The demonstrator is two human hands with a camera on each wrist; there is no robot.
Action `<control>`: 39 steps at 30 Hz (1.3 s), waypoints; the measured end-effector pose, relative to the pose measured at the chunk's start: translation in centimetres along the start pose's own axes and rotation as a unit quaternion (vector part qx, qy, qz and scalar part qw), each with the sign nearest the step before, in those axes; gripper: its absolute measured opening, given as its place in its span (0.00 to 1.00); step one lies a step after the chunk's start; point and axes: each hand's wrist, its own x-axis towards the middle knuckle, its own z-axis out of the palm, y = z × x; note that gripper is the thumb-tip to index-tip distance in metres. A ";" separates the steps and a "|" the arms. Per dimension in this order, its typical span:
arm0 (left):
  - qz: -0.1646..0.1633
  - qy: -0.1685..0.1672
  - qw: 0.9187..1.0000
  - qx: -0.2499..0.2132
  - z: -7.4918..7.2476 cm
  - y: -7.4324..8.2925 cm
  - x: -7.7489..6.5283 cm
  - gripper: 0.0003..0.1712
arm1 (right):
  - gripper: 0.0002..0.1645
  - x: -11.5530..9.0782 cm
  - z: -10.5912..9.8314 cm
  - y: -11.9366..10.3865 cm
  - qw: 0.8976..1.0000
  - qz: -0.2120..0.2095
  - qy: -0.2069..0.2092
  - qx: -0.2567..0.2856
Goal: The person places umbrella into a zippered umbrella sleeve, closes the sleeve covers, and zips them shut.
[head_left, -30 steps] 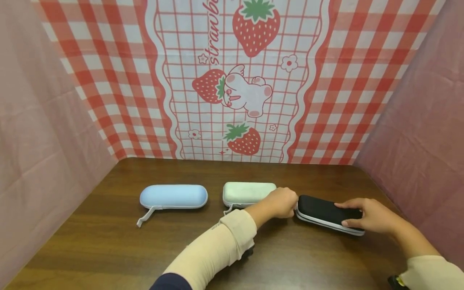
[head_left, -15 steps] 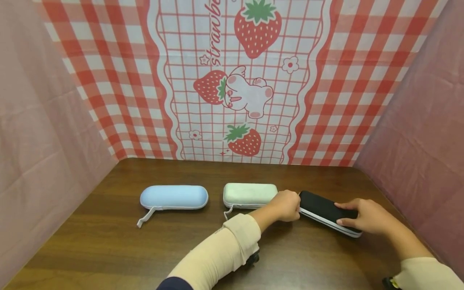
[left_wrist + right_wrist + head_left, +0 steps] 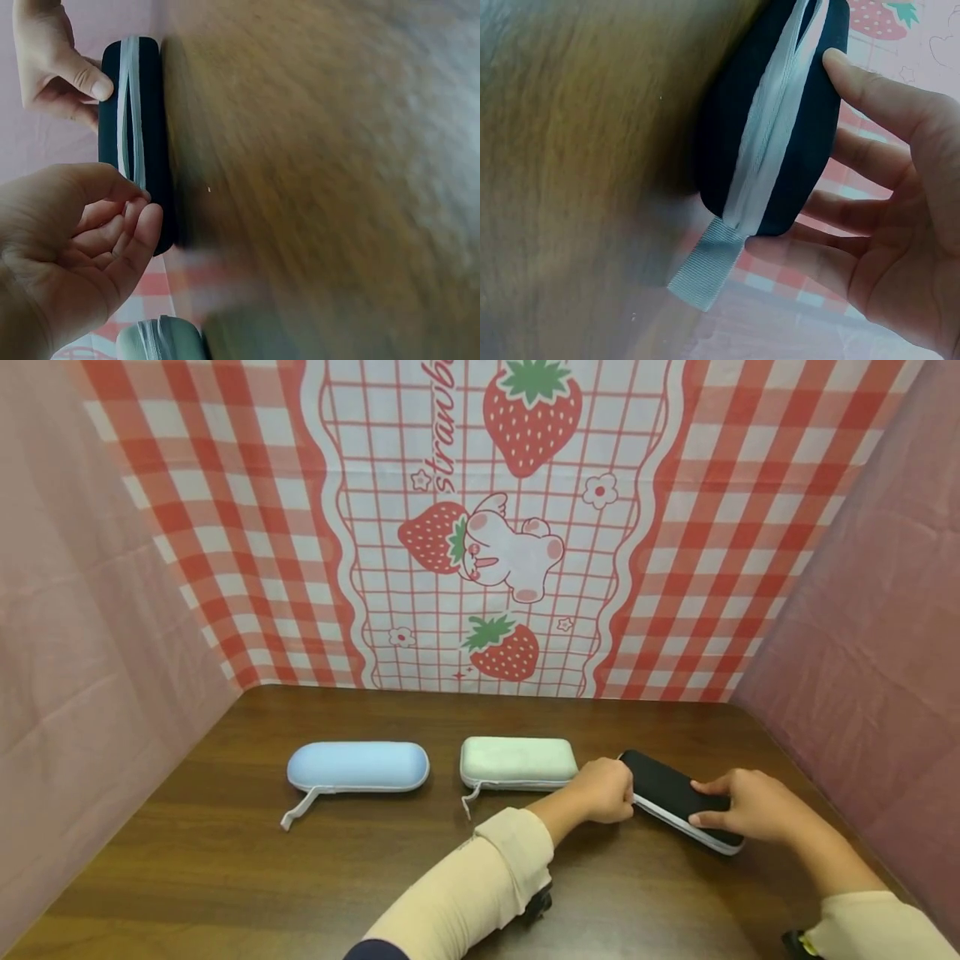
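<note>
A black zip case point(image 3: 678, 795) with a pale zipper lies angled on the right side of the table. My right hand point(image 3: 761, 806) grips its right end, thumb on one face and fingers on the other, as the right wrist view shows. My left hand point(image 3: 603, 789) is at the case's left part, thumb and fingertips pinching at the zipper point(image 3: 135, 112); the pull itself is hidden in the fingers. In the left wrist view the zipper is parted in a narrow slit between my two hands. A grey fabric tab point(image 3: 707, 262) hangs from the case's right end.
A pale green zip case point(image 3: 517, 762) lies just left of my left hand, partly overlapped by it. Farther left rests a light blue case point(image 3: 358, 767) with a grey strap. Behind the wooden table point(image 3: 375, 860) hangs a strawberry-print cloth point(image 3: 480, 527).
My left hand has slid a little right and nearer along the zipper. The black case has turned so its left end points farther back. The right hand keeps its grip, shifting slightly left.
</note>
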 end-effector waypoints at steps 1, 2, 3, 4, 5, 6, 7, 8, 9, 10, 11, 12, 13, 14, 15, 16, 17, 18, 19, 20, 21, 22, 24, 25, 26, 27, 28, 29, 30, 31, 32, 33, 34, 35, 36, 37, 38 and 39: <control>-0.001 -0.001 1.000 -0.002 0.0 0.1 0.1 0.11 | 0.41 0.0 0.0 -0.1 1.000 0.004 -0.005 0.002; 0.000 0.000 1.000 -0.002 0.1 0.3 0.1 0.10 | 0.41 -0.1 -0.1 -0.2 1.000 0.007 -0.008 0.004; 0.003 -0.002 1.000 -0.003 0.2 0.4 0.2 0.09 | 0.41 -0.1 -0.1 -0.2 1.000 0.007 -0.010 0.004; 0.004 -0.002 1.000 -0.004 0.3 0.6 0.2 0.09 | 0.41 -0.1 -0.1 -0.3 1.000 0.007 -0.010 0.007; 0.005 -0.001 1.000 -0.002 0.4 0.8 0.3 0.09 | 0.41 0.0 -0.1 -0.4 1.000 0.006 -0.010 0.007; 0.005 -0.001 1.000 0.001 0.4 0.9 0.3 0.09 | 0.41 0.0 -0.1 -0.5 1.000 0.006 -0.011 0.009; 0.003 0.003 1.000 0.006 0.5 1.1 0.3 0.09 | 0.41 0.0 0.0 -0.6 1.000 0.007 -0.010 0.009; 0.003 0.006 1.000 0.009 0.6 1.2 0.3 0.10 | 0.41 0.0 0.0 -0.6 1.000 0.005 -0.007 0.007; 0.007 0.007 1.000 0.004 0.6 1.3 0.3 0.10 | 0.41 0.0 0.0 -0.7 1.000 0.005 -0.007 0.005; 0.016 0.009 1.000 0.002 0.7 1.4 0.4 0.11 | 0.42 0.0 0.0 -0.8 1.000 0.006 -0.008 0.004; 0.028 0.010 1.000 -0.002 0.8 1.4 0.4 0.11 | 0.42 0.0 0.0 -0.9 1.000 0.007 -0.008 0.004; 0.038 0.010 0.999 -0.005 0.9 1.5 0.4 0.12 | 0.42 0.0 0.0 -1.0 1.000 0.009 -0.009 0.005; 0.045 0.010 0.999 -0.011 0.9 1.6 0.4 0.12 | 0.42 0.0 0.0 -1.1 1.000 0.009 -0.008 0.004; 0.051 0.009 0.999 -0.018 1.0 1.6 0.4 0.12 | 0.42 0.0 0.0 -1.2 1.000 0.010 -0.009 0.006; 0.051 0.009 0.998 -0.022 1.1 1.6 0.3 0.12 | 0.41 0.0 0.0 -1.3 1.000 0.008 -0.009 0.005; 0.045 0.011 0.999 -0.024 1.1 1.6 0.3 0.13 | 0.41 -0.1 0.0 -1.4 1.000 0.006 -0.010 0.004; 0.035 0.011 0.999 -0.028 1.1 1.5 0.3 0.13 | 0.41 -0.1 -0.1 -1.5 1.000 0.006 -0.011 0.003; 0.025 0.012 0.999 -0.032 1.1 1.4 0.2 0.12 | 0.41 -0.3 -0.1 -1.6 1.000 0.004 -0.013 0.000; 0.017 0.013 0.999 -0.036 1.1 1.2 0.2 0.12 | 0.41 -0.4 -0.2 -1.6 1.000 0.002 -0.016 -0.004; 0.014 0.013 0.999 -0.039 1.1 1.1 0.2 0.12 | 0.41 -0.5 -0.3 -1.7 1.000 0.000 -0.019 -0.007; 0.012 0.013 0.999 -0.041 1.1 1.0 0.2 0.11 | 0.42 -0.7 -0.5 -1.8 1.000 -0.003 -0.023 -0.009; 0.010 0.015 0.999 -0.041 1.1 0.9 0.2 0.10 | 0.42 -0.8 -0.6 -1.9 1.000 -0.004 -0.027 -0.008; 0.008 0.027 0.999 -0.032 1.2 0.8 0.2 0.09 | 0.43 -1.1 -0.8 -2.2 0.999 -0.006 -0.039 -0.003; 0.004 0.034 0.999 -0.025 1.3 0.7 0.3 0.10 | 0.44 -1.2 -0.8 -2.4 0.999 -0.008 -0.044 -0.001; -0.002 0.038 0.999 -0.020 1.3 0.6 0.3 0.10 | 0.44 -1.4 -0.9 -2.6 0.999 -0.011 -0.049 0.002; -0.007 0.040 0.999 -0.015 1.3 0.5 0.4 0.10 | 0.45 -1.5 -0.9 -2.8 0.998 -0.013 -0.055 0.006; -0.012 0.046 0.999 -0.011 1.4 0.4 0.4 0.11 | 0.45 -1.7 -0.9 -3.1 0.998 -0.015 -0.061 0.009; -0.017 0.048 0.999 -0.009 1.4 0.3 0.4 0.11 | 0.46 -1.8 -0.9 -3.4 0.998 -0.018 -0.066 0.016; -0.019 0.048 0.999 -0.010 1.4 0.2 0.4 0.12 | 0.43 -2.0 -0.9 -3.7 0.997 -0.024 -0.070 0.020; -0.022 0.049 0.999 -0.012 1.4 0.2 0.5 0.12 | 0.40 -2.1 -0.9 -4.0 0.997 -0.029 -0.071 0.025; -0.022 0.048 0.998 -0.014 1.4 0.1 0.4 0.12 | 0.38 -2.2 -0.9 -4.3 0.997 -0.038 -0.069 0.023; -0.022 0.050 0.998 -0.015 1.3 0.1 0.4 0.12 | 0.33 -2.3 -1.0 -4.4 0.997 -0.045 -0.062 0.015; -0.022 0.053 0.998 -0.017 1.3 0.1 0.4 0.12 | 0.29 -2.3 -1.0 -4.5 0.997 -0.052 -0.052 0.005; -0.022 0.054 0.998 -0.019 1.3 0.0 0.4 0.12 | 0.25 -2.2 -1.1 -4.6 0.997 -0.057 -0.042 -0.006; -0.021 0.055 0.998 -0.020 1.2 0.0 0.4 0.12 | 0.22 -2.0 -1.2 -4.5 0.997 -0.063 -0.027 -0.019; -0.021 0.056 0.998 -0.019 1.2 0.0 0.4 0.11 | 0.24 -1.7 -1.3 -4.4 0.997 -0.070 -0.007 -0.032; -0.021 0.057 0.998 -0.019 1.2 0.1 0.4 0.11 | 0.24 -1.3 -1.4 -4.1 0.996 -0.079 0.016 -0.044; -0.022 0.059 0.998 -0.019 1.2 0.1 0.4 0.11 | 0.25 -1.0 -1.4 -3.8 0.995 -0.082 0.033 -0.043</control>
